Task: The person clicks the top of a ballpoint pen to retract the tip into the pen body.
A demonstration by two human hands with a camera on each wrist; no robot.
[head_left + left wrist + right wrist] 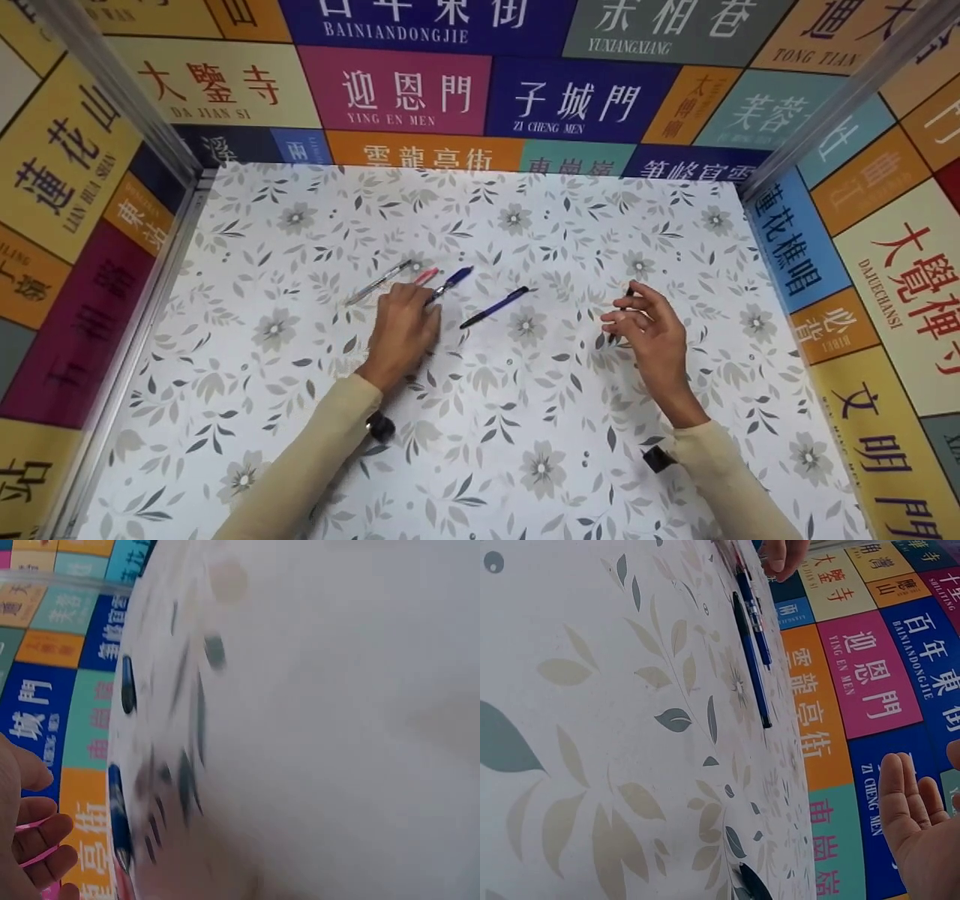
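The table (465,450), covered in a white cloth printed with grey leaves and flowers, fills the booth between walls of coloured sign panels, and four pens lie across its middle in a loose row running left to right. All of them share much the same slant, long axis running from near-left up to far-right.

The left hand (401,330) sits at the left end of that row, palm down, fingers curled over the near end of the blue pen (448,283), whose cap end sticks out to the far right of the knuckles. A pink pen (426,275) shows just past the fingertips, touching or nearly touching them, and in the left wrist view something thin and pink runs between the curled fingers, so this hand seems to pinch at least one of the two; which one exactly I cannot tell. The clear pen (379,282) lies just left of the hand, apart from it.

The dark blue pen (495,307) lies free on the cloth between the two hands, nearer the left one.

The right hand (651,330) is raised a little at the right end, fingers loosely bent, with a small black pen (621,311) pinched at the fingertips, standing nearly upright from near to far; most of it is hidden behind the fingers
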